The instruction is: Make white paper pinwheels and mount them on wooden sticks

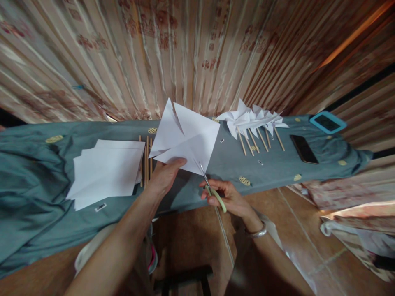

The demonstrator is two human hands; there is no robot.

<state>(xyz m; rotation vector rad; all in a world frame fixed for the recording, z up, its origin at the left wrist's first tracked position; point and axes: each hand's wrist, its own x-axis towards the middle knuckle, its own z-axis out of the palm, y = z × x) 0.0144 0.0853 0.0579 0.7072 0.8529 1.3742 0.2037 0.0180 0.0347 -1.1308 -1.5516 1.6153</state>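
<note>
My left hand (168, 174) grips a white paper square (197, 127) by its near left edge, thumb on top and the other fingers hidden below. Two slits run inward from the paper's corners, one at the top and one at the left. Scissors (218, 198) with pale green handles are held in my right hand (226, 195). Their blades meet the paper's near corner, where a cut line shows. Left of my hands lies a stack of white paper sheets (108, 172), with several thin wooden sticks (147, 160) beside it.
Several white paper pinwheels (247, 119) on wooden sticks lie on the cloth-covered table (271, 172) to the right. Beyond them are a black phone (304, 149) and a blue-framed device (327, 122). A pleated curtain (185, 53) hangs behind; a dark stool (185, 277) stands below.
</note>
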